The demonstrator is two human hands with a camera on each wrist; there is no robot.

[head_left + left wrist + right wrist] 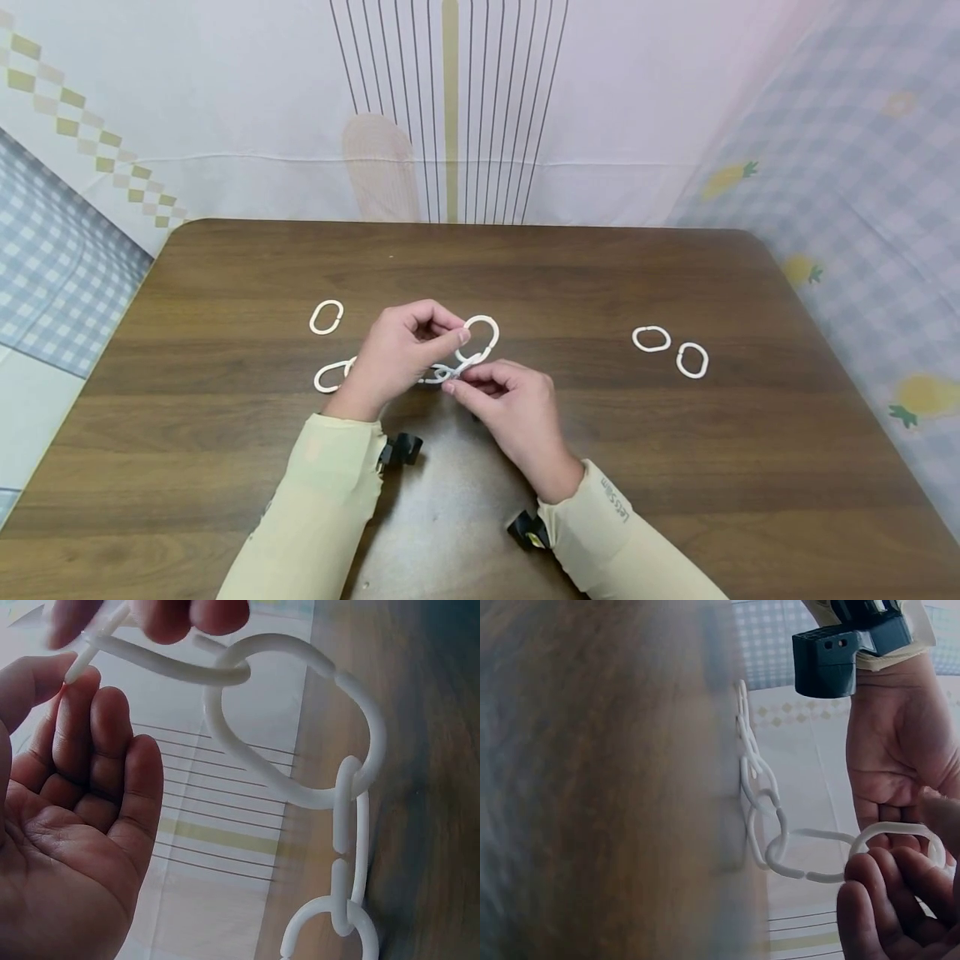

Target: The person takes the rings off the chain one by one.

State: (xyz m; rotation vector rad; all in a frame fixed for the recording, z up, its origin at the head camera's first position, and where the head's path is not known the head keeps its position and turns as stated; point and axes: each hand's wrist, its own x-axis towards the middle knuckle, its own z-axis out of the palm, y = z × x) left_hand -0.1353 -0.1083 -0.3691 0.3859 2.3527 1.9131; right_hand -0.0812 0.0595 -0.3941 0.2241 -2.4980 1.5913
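Two pinches: my left hand (401,350) on a white ring (496,333), my right hand (517,404) on the link (474,360) at the right end of a chain (380,750). I'm apparently joining them; easing the ring fully through comes next.

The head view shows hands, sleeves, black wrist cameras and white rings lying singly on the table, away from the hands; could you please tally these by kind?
Single rings: 3
Hands: 2
Sleeves: 2
Wrist cameras: 2
Total: 9
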